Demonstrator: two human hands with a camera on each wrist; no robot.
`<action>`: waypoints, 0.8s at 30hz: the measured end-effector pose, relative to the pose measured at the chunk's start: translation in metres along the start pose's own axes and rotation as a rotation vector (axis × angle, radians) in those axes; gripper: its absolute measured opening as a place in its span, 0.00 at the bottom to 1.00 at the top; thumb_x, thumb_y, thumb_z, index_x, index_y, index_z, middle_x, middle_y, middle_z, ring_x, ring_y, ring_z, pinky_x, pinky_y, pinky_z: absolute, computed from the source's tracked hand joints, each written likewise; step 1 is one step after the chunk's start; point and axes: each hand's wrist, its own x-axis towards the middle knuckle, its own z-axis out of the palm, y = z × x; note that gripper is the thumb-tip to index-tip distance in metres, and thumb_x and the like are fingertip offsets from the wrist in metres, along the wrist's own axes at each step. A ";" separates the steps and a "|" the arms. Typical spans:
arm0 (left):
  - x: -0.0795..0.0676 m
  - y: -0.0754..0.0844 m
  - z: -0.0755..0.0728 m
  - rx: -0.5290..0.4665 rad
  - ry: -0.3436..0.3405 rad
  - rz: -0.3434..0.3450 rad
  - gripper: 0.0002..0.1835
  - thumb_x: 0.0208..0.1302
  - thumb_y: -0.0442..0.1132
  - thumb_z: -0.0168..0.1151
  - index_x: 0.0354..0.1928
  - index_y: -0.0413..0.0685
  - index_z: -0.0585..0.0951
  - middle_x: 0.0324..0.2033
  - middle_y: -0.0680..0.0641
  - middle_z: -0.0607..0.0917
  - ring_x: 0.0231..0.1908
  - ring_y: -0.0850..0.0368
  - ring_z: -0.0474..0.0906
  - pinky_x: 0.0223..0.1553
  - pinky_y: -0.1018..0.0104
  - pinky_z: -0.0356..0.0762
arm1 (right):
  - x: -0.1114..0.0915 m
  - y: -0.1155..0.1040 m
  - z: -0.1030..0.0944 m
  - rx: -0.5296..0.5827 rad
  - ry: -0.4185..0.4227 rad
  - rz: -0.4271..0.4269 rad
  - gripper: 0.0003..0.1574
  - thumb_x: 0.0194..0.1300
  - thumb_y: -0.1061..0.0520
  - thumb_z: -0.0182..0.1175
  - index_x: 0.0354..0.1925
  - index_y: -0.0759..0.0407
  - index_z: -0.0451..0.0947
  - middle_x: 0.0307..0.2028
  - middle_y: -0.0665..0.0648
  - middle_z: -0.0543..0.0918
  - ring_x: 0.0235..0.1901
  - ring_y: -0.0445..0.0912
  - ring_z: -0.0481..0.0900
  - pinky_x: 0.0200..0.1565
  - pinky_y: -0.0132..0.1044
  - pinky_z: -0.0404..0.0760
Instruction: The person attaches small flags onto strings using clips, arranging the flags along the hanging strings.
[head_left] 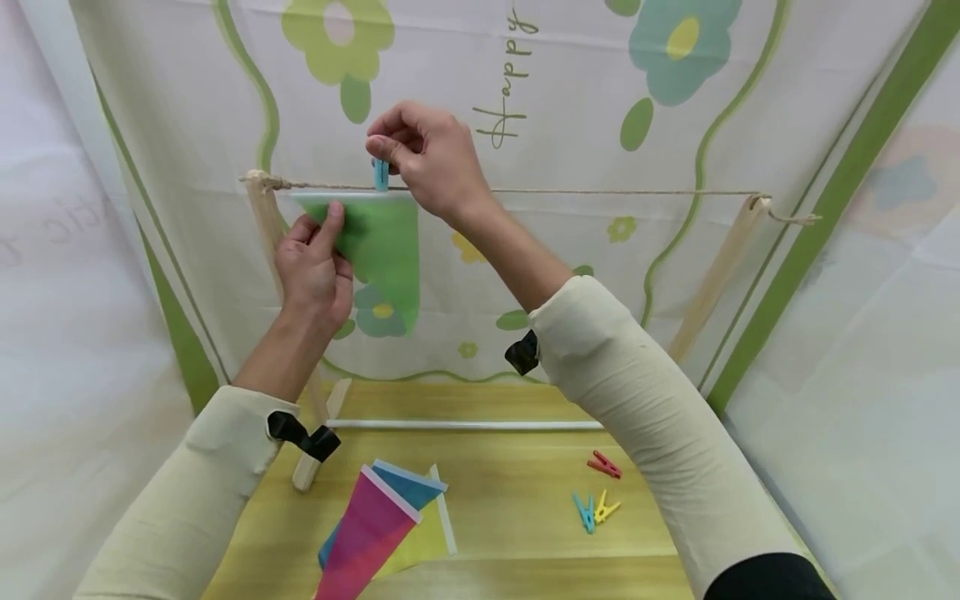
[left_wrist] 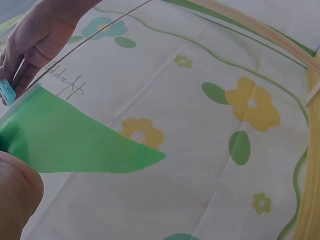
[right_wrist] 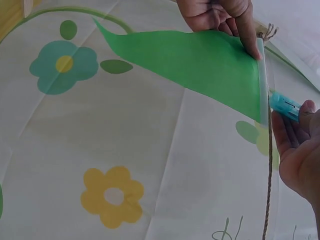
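Note:
A green pennant flag (head_left: 386,258) with a pale top edge hangs just below a twine line (head_left: 600,192). My left hand (head_left: 315,267) pinches its upper left part between thumb and fingers. Above the twine, my right hand (head_left: 438,158) pinches a blue clothespin (head_left: 382,175), whose lower end meets the twine and the flag's top edge. In the right wrist view the clothespin (right_wrist: 285,105) points at the pale edge of the flag (right_wrist: 200,60). Whether its tips have closed over the edge, I cannot tell.
Wooden posts (head_left: 712,279) hold the twine at both ends, with a white rod (head_left: 465,425) low between them. Pink (head_left: 367,533), blue and yellow pennants lie overlapped on the wood-patterned table. Red (head_left: 604,465), blue (head_left: 584,512) and yellow (head_left: 604,507) clothespins lie at the right.

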 end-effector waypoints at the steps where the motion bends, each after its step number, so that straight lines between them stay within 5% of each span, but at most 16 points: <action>1: 0.000 -0.001 0.001 0.001 -0.002 0.003 0.07 0.74 0.29 0.73 0.50 0.33 0.88 0.48 0.44 0.89 0.51 0.56 0.92 0.62 0.66 0.91 | 0.001 0.000 0.000 -0.001 0.001 0.002 0.10 0.82 0.57 0.68 0.50 0.65 0.89 0.41 0.57 0.93 0.39 0.46 0.89 0.46 0.32 0.89; 7: 0.008 -0.002 0.007 0.007 -0.034 0.044 0.07 0.76 0.30 0.72 0.51 0.34 0.88 0.48 0.45 0.90 0.51 0.56 0.92 0.61 0.66 0.91 | 0.009 -0.002 -0.003 0.003 0.018 -0.008 0.10 0.82 0.58 0.68 0.49 0.65 0.89 0.41 0.59 0.93 0.39 0.47 0.90 0.47 0.32 0.90; 24: 0.017 -0.007 0.018 0.025 -0.025 0.023 0.05 0.76 0.30 0.72 0.49 0.36 0.90 0.46 0.45 0.90 0.50 0.56 0.91 0.59 0.67 0.92 | 0.017 -0.005 -0.003 -0.028 -0.003 0.019 0.09 0.81 0.57 0.70 0.46 0.63 0.91 0.37 0.55 0.93 0.38 0.47 0.91 0.48 0.32 0.91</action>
